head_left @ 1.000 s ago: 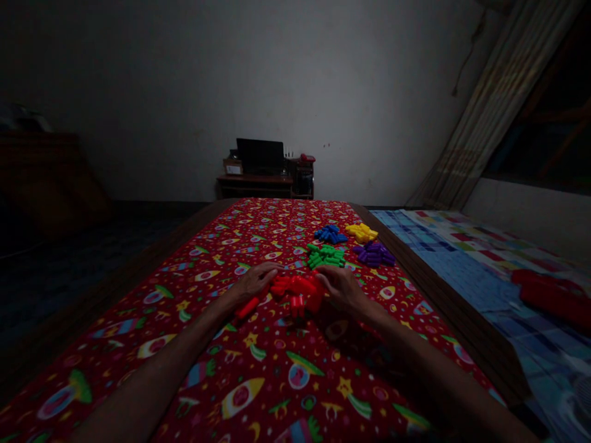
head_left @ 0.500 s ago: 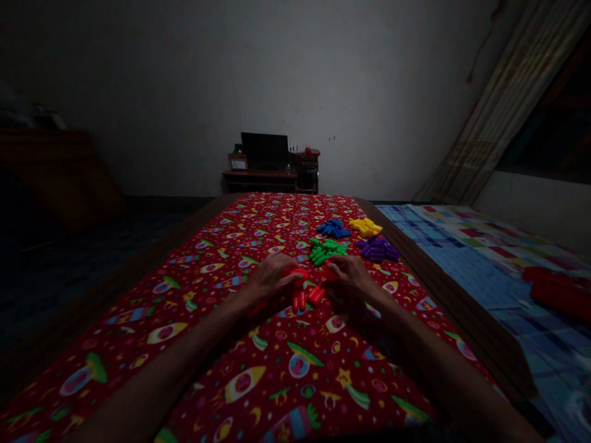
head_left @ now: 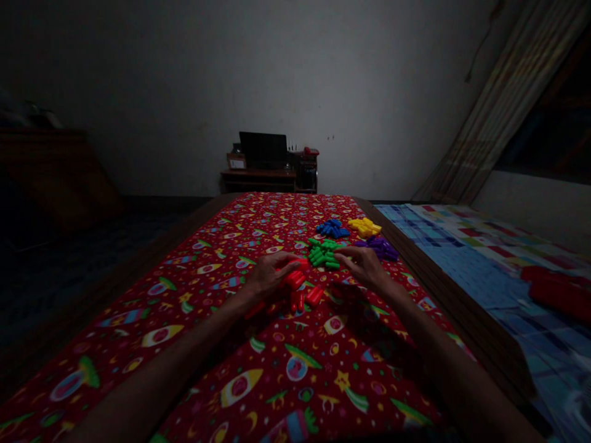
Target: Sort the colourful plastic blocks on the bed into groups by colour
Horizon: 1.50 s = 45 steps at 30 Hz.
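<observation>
My left hand curls its thumb and fingers around a red plastic piece that shows at the fingertips. Just under that hand sits another red piece. Closer to me, more short red rod-like pieces lie on the red patterned cloth. My right hand hovers at the right edge of the green pile. Its fingers stretch left, thumb a little apart, and I see nothing between them. Whether the fingertips touch a green piece cannot be made out.
Behind the green pile are a blue pile and a yellow pile. A purple pile lies past my right hand. A monitor stands on a desk by the far wall. Checked bedding spreads at the right.
My right hand has moved off the red pieces, up and right beside the green pile. My left hand stays near the red pieces, which are more exposed now.
</observation>
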Each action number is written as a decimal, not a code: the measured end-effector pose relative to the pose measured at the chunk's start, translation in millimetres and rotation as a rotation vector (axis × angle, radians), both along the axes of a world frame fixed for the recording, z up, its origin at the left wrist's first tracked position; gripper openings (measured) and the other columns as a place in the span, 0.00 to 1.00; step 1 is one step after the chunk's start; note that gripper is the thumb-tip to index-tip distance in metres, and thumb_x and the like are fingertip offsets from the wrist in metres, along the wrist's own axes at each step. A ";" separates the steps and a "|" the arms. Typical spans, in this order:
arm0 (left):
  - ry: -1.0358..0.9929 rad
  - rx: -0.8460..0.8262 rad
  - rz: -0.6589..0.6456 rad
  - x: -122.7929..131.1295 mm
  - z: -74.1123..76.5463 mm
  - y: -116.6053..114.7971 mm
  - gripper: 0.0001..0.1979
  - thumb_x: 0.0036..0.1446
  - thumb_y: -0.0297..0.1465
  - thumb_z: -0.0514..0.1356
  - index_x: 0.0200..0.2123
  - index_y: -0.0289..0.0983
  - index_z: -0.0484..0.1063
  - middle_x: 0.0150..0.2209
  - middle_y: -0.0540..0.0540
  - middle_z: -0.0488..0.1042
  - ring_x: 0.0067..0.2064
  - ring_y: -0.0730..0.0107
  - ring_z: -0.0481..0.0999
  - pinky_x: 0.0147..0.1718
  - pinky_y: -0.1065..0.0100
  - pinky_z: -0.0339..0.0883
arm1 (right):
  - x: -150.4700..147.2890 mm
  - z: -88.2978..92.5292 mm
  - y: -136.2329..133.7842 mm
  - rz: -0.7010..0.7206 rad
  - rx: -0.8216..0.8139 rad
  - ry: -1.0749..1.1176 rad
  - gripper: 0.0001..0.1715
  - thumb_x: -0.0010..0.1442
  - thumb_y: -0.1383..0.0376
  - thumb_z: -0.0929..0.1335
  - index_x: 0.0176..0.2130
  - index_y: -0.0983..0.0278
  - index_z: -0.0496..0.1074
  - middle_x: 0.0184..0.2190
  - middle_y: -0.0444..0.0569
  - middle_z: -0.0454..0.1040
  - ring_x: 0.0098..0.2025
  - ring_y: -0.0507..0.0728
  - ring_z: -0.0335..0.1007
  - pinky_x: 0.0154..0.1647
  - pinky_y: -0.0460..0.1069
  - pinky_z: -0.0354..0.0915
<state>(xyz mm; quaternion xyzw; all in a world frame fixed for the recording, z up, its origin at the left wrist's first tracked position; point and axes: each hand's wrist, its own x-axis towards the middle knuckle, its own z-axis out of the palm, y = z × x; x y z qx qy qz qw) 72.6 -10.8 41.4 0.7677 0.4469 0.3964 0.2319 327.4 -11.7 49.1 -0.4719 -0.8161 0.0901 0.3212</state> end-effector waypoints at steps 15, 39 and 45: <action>0.390 0.124 -0.088 -23.6 -18.2 13.2 0.21 0.57 0.47 0.56 0.46 0.39 0.75 0.47 0.41 0.76 0.48 0.58 0.73 0.49 0.61 0.65 | 35.9 26.1 3.4 -0.048 -0.352 -0.447 0.12 0.57 0.65 0.67 0.25 0.68 0.73 0.20 0.45 0.69 0.23 0.49 0.59 0.23 0.44 0.49; 0.227 0.034 -0.278 -0.5 -17.4 -5.7 0.18 0.57 0.39 0.59 0.49 0.40 0.68 0.50 0.42 0.72 0.52 0.60 0.72 0.50 0.61 0.66 | 5.2 12.7 -10.5 0.260 -0.234 -0.182 0.16 0.58 0.64 0.68 0.46 0.64 0.76 0.34 0.50 0.78 0.32 0.54 0.71 0.33 0.46 0.62; 0.413 0.045 -0.415 -6.5 -18.7 -4.6 0.17 0.59 0.40 0.59 0.49 0.40 0.71 0.48 0.42 0.73 0.50 0.61 0.72 0.49 0.64 0.64 | 76.9 29.2 15.8 0.139 -0.503 -0.103 0.20 0.52 0.61 0.70 0.44 0.66 0.77 0.41 0.52 0.78 0.38 0.56 0.73 0.38 0.47 0.65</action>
